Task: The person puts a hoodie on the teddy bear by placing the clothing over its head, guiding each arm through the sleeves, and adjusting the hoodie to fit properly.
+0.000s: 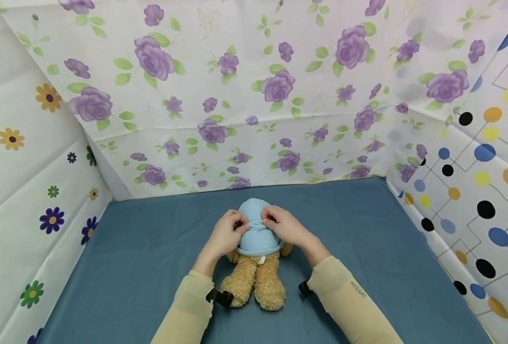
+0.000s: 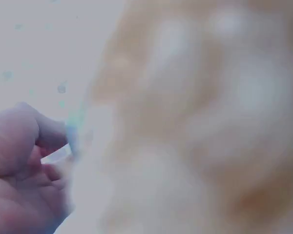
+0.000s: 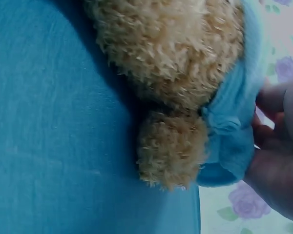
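Observation:
A curly tan plush toy (image 1: pixel 270 284) lies on the table, its two legs toward me. Its upper part is covered by a light blue hooded garment (image 1: pixel 259 242), and a small white tag (image 1: pixel 261 260) shows between the legs. My left hand (image 1: pixel 226 234) pinches the garment's left side near the hood, and my right hand (image 1: pixel 289 228) pinches the right side at about the same height. Blurred fur (image 2: pixel 195 122) fills most of the left wrist view. In the right wrist view, a furry arm (image 3: pixel 172 151) pokes out beside the bunched cloth.
A blue-grey cloth (image 1: pixel 151 267) covers the table. Flowered sheeting (image 1: pixel 254 95) hangs along the back, more flowered sheeting (image 1: pixel 26 191) on the left, and dotted sheeting (image 1: pixel 473 191) on the right.

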The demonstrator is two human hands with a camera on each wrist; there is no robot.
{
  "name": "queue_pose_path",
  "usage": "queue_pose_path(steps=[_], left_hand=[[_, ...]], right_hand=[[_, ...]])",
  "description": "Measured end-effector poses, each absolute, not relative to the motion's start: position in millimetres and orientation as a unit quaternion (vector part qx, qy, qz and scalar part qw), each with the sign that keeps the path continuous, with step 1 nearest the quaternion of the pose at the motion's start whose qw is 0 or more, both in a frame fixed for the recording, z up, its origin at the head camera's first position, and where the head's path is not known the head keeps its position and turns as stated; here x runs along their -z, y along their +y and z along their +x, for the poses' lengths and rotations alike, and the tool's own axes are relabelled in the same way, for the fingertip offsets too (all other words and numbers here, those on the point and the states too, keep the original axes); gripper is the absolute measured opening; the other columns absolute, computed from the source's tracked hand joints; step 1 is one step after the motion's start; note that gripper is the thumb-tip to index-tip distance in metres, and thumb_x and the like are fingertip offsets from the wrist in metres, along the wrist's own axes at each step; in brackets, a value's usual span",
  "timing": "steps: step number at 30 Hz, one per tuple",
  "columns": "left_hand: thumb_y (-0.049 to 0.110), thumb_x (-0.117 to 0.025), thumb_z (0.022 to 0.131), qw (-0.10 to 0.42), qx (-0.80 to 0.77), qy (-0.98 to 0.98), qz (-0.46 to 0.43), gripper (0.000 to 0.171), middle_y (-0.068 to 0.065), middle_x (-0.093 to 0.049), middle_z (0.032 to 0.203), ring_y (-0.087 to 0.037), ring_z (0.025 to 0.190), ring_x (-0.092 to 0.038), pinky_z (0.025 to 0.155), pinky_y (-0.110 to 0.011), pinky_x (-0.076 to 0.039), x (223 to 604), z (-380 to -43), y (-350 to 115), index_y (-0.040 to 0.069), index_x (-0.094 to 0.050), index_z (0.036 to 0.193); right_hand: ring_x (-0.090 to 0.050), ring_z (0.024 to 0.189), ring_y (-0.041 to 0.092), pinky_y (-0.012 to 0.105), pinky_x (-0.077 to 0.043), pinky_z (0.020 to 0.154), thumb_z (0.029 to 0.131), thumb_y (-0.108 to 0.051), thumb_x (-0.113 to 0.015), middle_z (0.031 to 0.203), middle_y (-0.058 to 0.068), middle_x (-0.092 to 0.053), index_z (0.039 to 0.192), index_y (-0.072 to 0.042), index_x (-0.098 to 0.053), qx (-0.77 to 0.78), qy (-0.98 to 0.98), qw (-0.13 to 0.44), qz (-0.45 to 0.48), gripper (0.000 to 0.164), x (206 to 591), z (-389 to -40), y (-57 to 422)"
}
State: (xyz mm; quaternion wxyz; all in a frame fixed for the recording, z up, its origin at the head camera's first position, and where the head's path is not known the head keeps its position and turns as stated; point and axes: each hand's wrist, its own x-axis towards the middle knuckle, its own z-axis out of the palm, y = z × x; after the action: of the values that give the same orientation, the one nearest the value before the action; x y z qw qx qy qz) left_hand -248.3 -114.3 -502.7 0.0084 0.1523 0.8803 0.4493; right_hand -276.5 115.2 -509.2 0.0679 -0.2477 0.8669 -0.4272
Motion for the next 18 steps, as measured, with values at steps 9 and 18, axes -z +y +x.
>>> queue_pose_path(steps=[9,18], left_hand=[[0.016,-0.059,0.112,0.043,-0.438,0.885,0.151,0.021,-0.008,-0.058,0.115,-0.023,0.091,-0.055,0.080,-0.043,-0.046,503.6,-250.0,-120.9,0.007,-0.069,0.097],[0.014,-0.076,0.103,-0.032,-0.389,0.908,0.153,0.028,-0.004,-0.055,0.089,-0.018,0.074,-0.052,0.066,-0.038,-0.044,503.0,-253.6,-118.8,0.011,-0.061,0.127]], right_hand=[[-0.040,0.082,0.024,0.044,-0.034,0.080,0.113,-0.011,-0.051,0.086,0.005,-0.044,0.093,-0.012,-0.052,0.418,0.833,0.156,-0.326,0.020,495.8,-284.2,121.8],[-0.048,0.081,0.023,0.042,-0.039,0.078,0.117,-0.020,-0.048,0.094,0.006,-0.053,0.107,-0.012,-0.059,0.436,0.844,0.134,-0.282,0.017,495.0,-277.8,111.8]])
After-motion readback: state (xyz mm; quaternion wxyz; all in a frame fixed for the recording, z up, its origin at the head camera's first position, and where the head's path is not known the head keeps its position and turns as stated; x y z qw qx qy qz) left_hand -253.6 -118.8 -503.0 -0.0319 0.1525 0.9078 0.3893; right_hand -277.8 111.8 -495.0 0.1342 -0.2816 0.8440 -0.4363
